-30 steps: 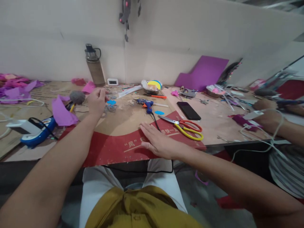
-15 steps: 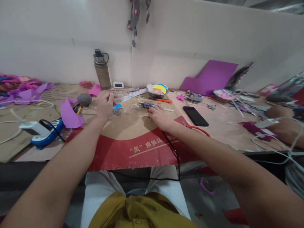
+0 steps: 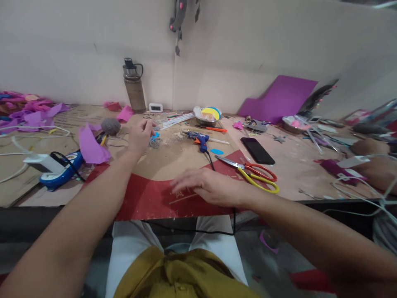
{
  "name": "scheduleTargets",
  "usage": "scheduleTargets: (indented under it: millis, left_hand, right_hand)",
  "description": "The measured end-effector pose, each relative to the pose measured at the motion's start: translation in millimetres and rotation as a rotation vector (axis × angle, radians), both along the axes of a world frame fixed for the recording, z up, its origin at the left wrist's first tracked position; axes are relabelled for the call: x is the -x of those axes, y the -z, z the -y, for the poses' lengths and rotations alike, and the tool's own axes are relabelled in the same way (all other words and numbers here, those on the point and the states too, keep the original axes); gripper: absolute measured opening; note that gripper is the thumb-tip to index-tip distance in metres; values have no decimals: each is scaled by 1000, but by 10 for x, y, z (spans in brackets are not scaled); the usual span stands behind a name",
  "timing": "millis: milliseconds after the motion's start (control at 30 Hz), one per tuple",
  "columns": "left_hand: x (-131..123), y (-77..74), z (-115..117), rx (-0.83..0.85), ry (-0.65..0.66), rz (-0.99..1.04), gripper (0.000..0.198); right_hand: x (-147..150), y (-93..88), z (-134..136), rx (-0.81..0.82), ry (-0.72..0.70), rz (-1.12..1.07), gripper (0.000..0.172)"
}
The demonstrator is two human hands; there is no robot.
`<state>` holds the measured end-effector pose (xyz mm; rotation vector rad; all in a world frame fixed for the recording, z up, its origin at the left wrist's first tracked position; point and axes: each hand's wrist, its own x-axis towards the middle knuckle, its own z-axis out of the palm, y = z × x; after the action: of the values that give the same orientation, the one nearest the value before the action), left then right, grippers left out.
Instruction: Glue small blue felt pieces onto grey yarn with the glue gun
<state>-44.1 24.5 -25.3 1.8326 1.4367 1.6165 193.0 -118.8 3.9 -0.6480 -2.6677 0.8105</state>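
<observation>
My left hand (image 3: 141,134) is closed, fingertips pressed together, over the cardboard. Whatever it pinches, if anything, is hidden. Just right of it lie small blue pieces (image 3: 155,135) tangled with grey yarn (image 3: 154,142). My right hand (image 3: 200,183) hovers over the red front part of the board, slightly blurred, its fingers stretched out and holding nothing. Beyond it a blue glue gun (image 3: 203,142) lies with its black cord trailing toward me. A flat blue cut-out (image 3: 217,152) is beside the gun. Scissors (image 3: 245,167) with red and yellow handles lie to the right of this hand.
A phone (image 3: 257,150) lies right of the scissors. Behind stand a bottle (image 3: 135,91), a small clock (image 3: 155,107) and a filled bowl (image 3: 207,116). Purple felt (image 3: 91,145) and a blue power strip (image 3: 62,171) sit left. Another person's hand (image 3: 370,155) is far right.
My right hand has left the glue gun and moved back toward the table's front edge, uncovering the gun, the blue cut-out and the scissors. My left hand has hardly moved.
</observation>
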Motion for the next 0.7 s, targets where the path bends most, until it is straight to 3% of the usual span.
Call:
scheduleTargets:
  millis: [133,233,300,367,433,500,600,700]
  left_hand:
    - [4,-5,12,-8,-8,-11,27]
    - [23,9,-7,0,-6,-21,28]
    - [39,24,-29,2,-5,-25,28]
    - [49,34,-48,0,-2,-36,28]
    - [50,39,-57,-7,0,-45,29]
    - [43,41,-55,-8,-1,-38,29]
    - [30,45,-40,4,2,-26,29]
    - [30,48,-30,14,0,-14,28]
  right_hand:
    - [121,315,-531,-238,385,146,42]
    - [230,510,-791,-217,580,301,58]
    - [305,541,-735,-185,493,252,56]
    - [348,505,-574,-116,205,90,43]
    - [338,447,-464,-16,105,-78,34]
    - [284,415,-518,34,268,-205,36]
    - [202,458,-844,-44,571,-239,38]
    - [228,540,-1030,-155,605,-15,40]
